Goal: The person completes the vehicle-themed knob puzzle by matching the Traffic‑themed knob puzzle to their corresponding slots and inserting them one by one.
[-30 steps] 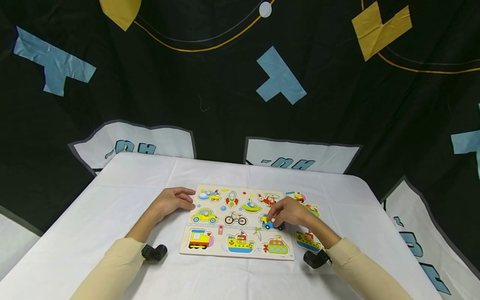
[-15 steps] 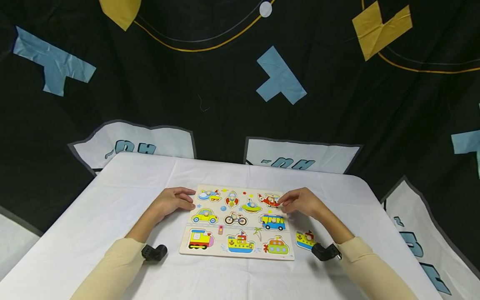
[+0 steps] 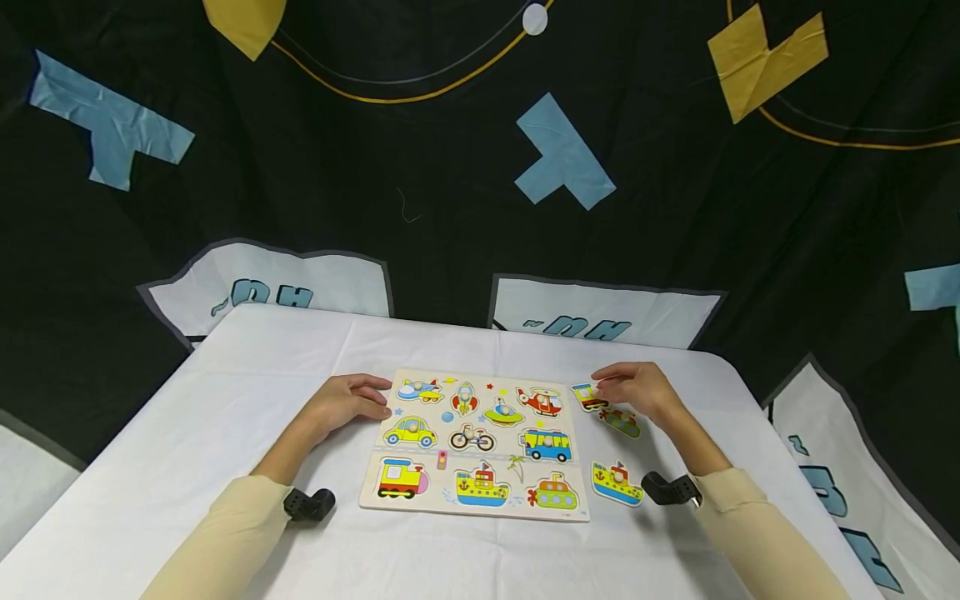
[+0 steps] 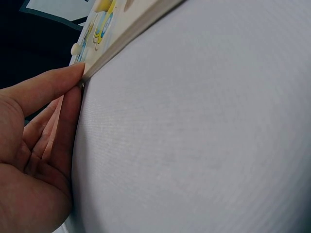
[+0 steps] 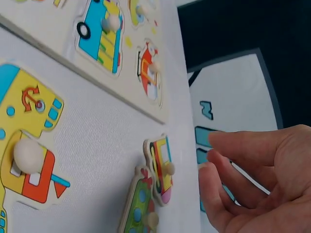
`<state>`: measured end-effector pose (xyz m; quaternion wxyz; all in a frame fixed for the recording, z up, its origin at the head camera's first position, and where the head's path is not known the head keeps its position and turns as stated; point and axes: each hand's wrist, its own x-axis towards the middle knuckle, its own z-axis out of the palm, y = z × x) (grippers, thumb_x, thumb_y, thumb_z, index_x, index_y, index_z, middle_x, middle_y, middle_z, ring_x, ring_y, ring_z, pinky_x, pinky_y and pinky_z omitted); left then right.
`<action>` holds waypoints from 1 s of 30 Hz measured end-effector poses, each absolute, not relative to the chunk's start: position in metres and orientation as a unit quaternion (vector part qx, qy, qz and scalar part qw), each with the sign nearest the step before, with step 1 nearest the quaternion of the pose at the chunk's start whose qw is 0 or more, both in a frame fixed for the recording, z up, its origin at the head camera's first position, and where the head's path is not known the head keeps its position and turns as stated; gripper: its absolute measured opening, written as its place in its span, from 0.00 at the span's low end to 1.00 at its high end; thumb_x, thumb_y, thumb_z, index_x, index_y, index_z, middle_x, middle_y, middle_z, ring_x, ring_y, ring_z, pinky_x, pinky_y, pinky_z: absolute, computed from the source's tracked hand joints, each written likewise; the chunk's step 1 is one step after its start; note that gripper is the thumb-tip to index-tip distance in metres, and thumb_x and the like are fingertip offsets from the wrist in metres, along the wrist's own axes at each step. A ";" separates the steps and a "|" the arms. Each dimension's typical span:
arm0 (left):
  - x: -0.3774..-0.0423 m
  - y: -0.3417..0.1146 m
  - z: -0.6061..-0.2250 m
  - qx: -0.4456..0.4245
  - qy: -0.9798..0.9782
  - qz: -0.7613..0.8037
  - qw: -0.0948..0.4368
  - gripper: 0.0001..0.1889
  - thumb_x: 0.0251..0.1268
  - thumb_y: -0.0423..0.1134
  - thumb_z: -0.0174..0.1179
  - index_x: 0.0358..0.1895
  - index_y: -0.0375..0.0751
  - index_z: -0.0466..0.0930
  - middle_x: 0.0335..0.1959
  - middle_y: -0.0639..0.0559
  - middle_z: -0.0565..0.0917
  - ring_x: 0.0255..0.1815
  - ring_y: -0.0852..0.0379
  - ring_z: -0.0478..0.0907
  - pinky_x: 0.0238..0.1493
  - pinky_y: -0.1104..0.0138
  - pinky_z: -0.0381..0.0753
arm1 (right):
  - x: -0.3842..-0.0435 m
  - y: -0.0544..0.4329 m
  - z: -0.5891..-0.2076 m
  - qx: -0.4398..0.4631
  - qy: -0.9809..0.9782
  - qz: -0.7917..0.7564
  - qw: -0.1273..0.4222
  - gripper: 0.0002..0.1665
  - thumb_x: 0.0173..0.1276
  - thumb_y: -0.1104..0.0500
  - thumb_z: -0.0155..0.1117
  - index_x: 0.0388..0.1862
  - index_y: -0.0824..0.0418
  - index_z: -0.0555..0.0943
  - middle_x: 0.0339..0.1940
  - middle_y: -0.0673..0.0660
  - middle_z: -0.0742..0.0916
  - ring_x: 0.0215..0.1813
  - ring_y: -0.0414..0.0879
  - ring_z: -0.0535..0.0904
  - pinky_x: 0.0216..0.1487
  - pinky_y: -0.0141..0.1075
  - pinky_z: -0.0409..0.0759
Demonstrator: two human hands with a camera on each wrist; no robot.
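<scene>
The left hand [image 3: 341, 407] touches the board [image 3: 442, 446], fingers straight. The right hand [image 3: 633, 390], fingers a bit apart, is by the train piece [image 3: 587, 397]. A green piece [image 3: 621, 423] crowds that; the boat piece [image 3: 617, 483] is near.

Your head view looks forward and down from the near side of the table [image 3: 450, 558], far enough back to take in both far corners. Your left wrist view, close and turned sideways, looks along your left hand [image 4: 39, 145] to the puzzle board's [image 3: 442, 483] left edge. Your right wrist view, also sideways, faces the table's far edge and shares the board's right edge with the head view.
</scene>
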<state>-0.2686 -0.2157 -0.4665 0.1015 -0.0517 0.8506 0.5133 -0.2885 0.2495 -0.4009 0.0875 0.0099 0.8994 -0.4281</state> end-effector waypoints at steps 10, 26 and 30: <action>-0.269 -0.218 -0.468 -0.050 0.844 0.524 0.102 0.30 0.52 0.40 0.77 0.61 0.42 0.81 0.35 0.54 0.89 0.41 0.56 0.83 0.48 0.65 0.76 | -0.303 0.252 -0.421 0.019 0.891 -0.449 0.057 0.23 0.65 0.64 0.68 0.59 0.67 0.83 0.58 0.66 0.86 0.57 0.57 0.82 0.59 0.48 0.79; -0.270 -0.216 -0.468 -0.056 0.853 0.510 0.100 0.30 0.53 0.41 0.76 0.62 0.43 0.81 0.35 0.54 0.89 0.41 0.55 0.82 0.50 0.63 0.76 | -0.313 0.251 -0.449 0.069 0.898 -0.428 0.079 0.19 0.62 0.62 0.71 0.53 0.60 0.87 0.55 0.62 0.87 0.49 0.52 0.81 0.41 0.38 0.74; -0.270 -0.216 -0.468 -0.058 0.851 0.512 0.100 0.30 0.52 0.41 0.76 0.62 0.43 0.81 0.35 0.54 0.89 0.42 0.55 0.82 0.51 0.61 0.75 | -0.314 0.251 -0.450 0.073 0.898 -0.426 0.080 0.18 0.62 0.61 0.70 0.52 0.59 0.88 0.55 0.62 0.87 0.48 0.52 0.80 0.40 0.38 0.73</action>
